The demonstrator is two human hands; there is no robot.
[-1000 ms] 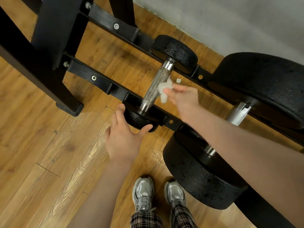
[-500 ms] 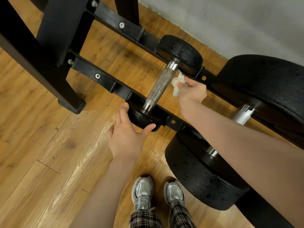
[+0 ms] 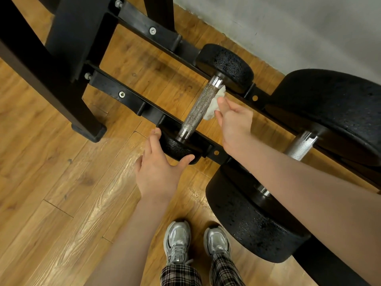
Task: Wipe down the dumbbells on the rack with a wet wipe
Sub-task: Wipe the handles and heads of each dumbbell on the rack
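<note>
Since the earlier frames, the right hand (image 3: 234, 118) has carried the wipe (image 3: 215, 104) from the handle's near half to its far end; the left hand (image 3: 158, 170) has stayed on the near head.

Rack (image 3: 132, 100): black painted steel, two parallel rails with hex bolts, angled legs. Its upper left part is cut off by the frame edge.

Dumbbells, two in view:
- Large dumbbell (image 3: 253, 221), right: black pebbled rubber heads, round; knurled steel handle mostly hidden behind the right forearm, far head cut off at the right edge.
- Small dumbbell (image 3: 201, 109), centre: same rubber heads, knurled steel handle with smooth chrome collars, lying across both rails.

Floor (image 3: 61, 182): glossy wood-grain planks. Wall (image 3: 288, 23): grey, matte.

Hands, two:
- Left hand: fingers straight and spread, thumb and fingertips touching the small dumbbell's near head.
- Right hand: fingers pinch the crumpled white wipe against the handle's right side, near the far collar.

Shoes (image 3: 178, 242), two: silver mesh trainers under plaid trouser hems.
</note>
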